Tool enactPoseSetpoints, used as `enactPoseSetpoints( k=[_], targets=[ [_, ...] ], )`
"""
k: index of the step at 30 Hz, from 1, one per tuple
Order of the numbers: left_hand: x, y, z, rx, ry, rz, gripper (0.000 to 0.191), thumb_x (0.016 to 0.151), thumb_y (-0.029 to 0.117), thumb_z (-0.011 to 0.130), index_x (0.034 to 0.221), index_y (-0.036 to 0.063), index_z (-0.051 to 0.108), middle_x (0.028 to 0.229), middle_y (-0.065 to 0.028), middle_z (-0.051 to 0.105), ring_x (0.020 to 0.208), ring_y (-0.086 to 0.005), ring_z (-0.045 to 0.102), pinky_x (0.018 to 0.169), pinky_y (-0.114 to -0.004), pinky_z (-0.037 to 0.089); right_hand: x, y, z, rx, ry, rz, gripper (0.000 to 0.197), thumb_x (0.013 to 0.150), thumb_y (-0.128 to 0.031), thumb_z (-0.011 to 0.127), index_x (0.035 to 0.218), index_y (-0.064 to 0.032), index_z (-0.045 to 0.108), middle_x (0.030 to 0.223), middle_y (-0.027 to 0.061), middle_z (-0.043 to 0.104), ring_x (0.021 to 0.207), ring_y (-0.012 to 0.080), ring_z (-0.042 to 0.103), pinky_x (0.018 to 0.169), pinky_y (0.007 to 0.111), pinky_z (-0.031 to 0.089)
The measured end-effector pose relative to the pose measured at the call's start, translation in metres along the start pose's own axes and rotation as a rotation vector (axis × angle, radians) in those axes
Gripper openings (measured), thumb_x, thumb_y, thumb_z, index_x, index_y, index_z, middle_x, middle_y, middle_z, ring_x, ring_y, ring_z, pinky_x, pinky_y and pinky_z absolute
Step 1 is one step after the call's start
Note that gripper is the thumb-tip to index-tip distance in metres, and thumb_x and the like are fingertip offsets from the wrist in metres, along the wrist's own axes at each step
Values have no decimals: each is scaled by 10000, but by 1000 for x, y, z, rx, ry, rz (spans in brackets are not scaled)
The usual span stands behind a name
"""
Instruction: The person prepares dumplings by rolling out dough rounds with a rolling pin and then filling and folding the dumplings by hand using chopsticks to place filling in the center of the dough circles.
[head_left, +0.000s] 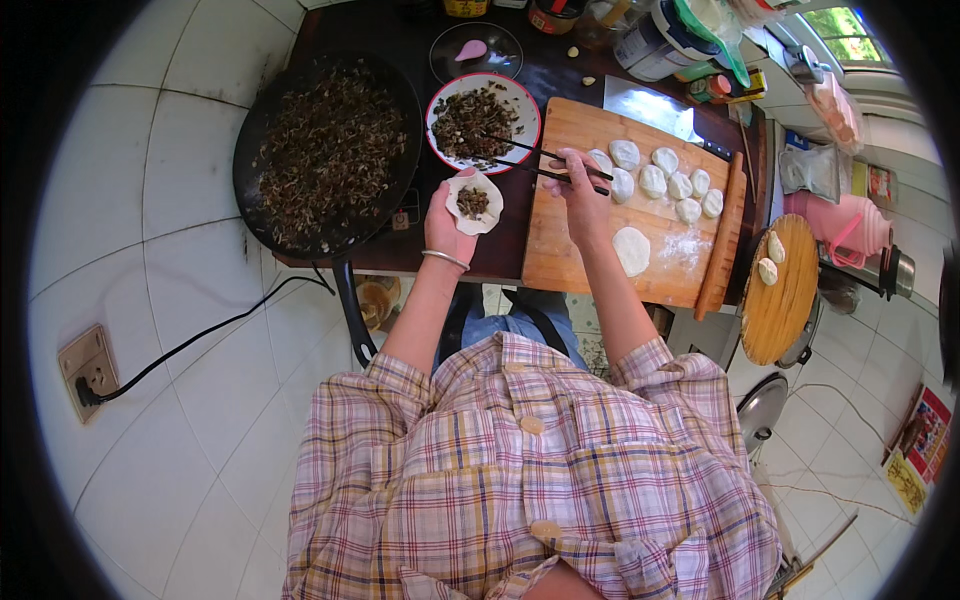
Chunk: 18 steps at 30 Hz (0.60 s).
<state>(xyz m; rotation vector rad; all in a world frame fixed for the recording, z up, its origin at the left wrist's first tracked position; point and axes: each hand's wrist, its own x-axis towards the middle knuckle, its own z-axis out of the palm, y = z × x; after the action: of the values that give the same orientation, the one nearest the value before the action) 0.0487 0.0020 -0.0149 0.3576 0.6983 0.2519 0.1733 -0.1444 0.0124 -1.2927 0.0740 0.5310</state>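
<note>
My left hand (450, 223) holds a round dough wrapper (486, 216) with a small heap of dark chopped filling (472, 201) on it. In my right hand (583, 196) is a pair of black chopsticks (536, 171), their tips in the filling of a white, red-rimmed bowl (532, 112). Right of the bowl lies a wooden cutting board (559, 247). On it are several floured dough pieces (652, 181), a flat rolled wrapper (631, 251) and, along the right edge, a wooden rolling pin (721, 240).
A black frying pan (330, 157) full of filling stands at the left, its handle (350, 307) over the table edge. Behind the board lies a cleaver (652, 109). At the right, a round wooden board (780, 307) carries shaped dumplings (772, 259). Jars and a tub (652, 49) stand behind.
</note>
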Motion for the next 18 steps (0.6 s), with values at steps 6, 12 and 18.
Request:
enactPoseSetpoints(
  k=[6,12,18],
  targets=[
    [1,0,1,-27,43,1,509,967,411,293,1215,18,501,1174,-105,560,1100,-250,521,961,-396,404,10,18,-8,104,68,-64,254,912,-213,558,980,27,608,822,101,599,624,162,595,565,245,476],
    [12,0,8,-120,66,27,522,970,420,277,1217,15,494,1202,-112,542,1137,-262,495,987,-414,379,6,5,-18,269,144,5,225,898,-211,580,976,-1,608,824,83,602,658,177,593,579,256,484],
    [36,6,40,-205,13,19,494,967,403,255,1235,60,488,1281,-115,485,1214,-302,430,1016,-496,328,-15,-39,-26,383,17,60,208,909,-189,560,1005,-6,590,867,89,610,712,168,582,603,240,472]
  ],
)
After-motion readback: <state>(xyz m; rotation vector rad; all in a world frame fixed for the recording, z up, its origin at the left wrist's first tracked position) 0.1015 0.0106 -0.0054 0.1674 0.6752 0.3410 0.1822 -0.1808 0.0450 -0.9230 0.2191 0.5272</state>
